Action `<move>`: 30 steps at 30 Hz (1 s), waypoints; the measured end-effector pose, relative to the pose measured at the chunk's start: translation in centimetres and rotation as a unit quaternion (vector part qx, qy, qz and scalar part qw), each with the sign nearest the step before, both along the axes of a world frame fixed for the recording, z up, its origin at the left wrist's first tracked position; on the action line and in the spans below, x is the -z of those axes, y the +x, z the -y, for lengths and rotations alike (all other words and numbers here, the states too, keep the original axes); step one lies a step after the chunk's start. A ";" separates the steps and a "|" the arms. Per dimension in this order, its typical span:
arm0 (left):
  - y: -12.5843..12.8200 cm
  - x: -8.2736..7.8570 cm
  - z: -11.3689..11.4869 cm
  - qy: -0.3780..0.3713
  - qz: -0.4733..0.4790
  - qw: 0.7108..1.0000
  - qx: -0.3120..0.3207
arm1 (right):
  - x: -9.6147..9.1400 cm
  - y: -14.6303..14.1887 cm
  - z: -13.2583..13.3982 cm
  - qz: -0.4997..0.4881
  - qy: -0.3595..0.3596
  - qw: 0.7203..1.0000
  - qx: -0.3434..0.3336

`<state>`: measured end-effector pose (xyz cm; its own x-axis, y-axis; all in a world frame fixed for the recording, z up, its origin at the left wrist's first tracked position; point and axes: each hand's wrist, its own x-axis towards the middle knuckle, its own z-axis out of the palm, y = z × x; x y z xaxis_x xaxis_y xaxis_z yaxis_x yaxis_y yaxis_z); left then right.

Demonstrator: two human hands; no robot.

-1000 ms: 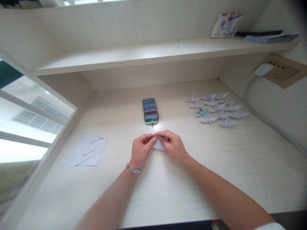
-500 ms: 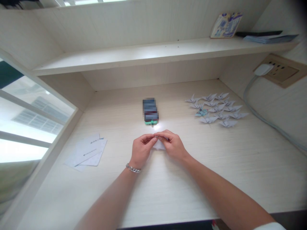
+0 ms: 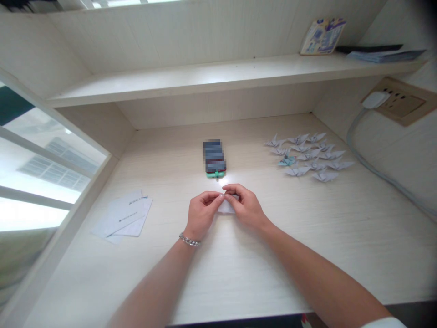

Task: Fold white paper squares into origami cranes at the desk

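Both my hands meet over the middle of the pale wooden desk (image 3: 280, 255). My left hand (image 3: 202, 213), with a silver bracelet at the wrist, pinches the left edge of a small folded white paper (image 3: 226, 207). My right hand (image 3: 246, 206) pinches the same paper from the right, its fingers curled over the top. Most of the paper is hidden between the fingers. A phone (image 3: 214, 158) in a green case lies flat just beyond my hands.
Several folded paper cranes (image 3: 309, 155) lie in rows at the right back of the desk. Loose white sheets (image 3: 123, 217) rest at the left. A shelf (image 3: 218, 77) runs above, with a booklet (image 3: 322, 35). A wall socket (image 3: 398, 101) with a grey cable (image 3: 375, 168) is at the right.
My right fingers have shifted slightly up over the paper's top edge. The hands otherwise stay in place and the paper remains pinched between them.
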<state>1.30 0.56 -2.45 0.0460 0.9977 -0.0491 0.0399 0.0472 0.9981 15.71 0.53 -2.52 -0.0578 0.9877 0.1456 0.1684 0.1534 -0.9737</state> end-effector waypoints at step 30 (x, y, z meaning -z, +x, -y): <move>0.6 -0.2 0.4 -0.093 0.092 0.989 0.065 | -0.3 -0.1 -0.4 -0.140 -0.081 0.986 0.047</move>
<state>1.87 0.16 -2.26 0.1985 0.9573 -0.2100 -0.1236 0.2370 0.9636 15.62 0.91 -2.27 0.0558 0.9983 -0.0163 -0.1046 -0.0104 -0.9945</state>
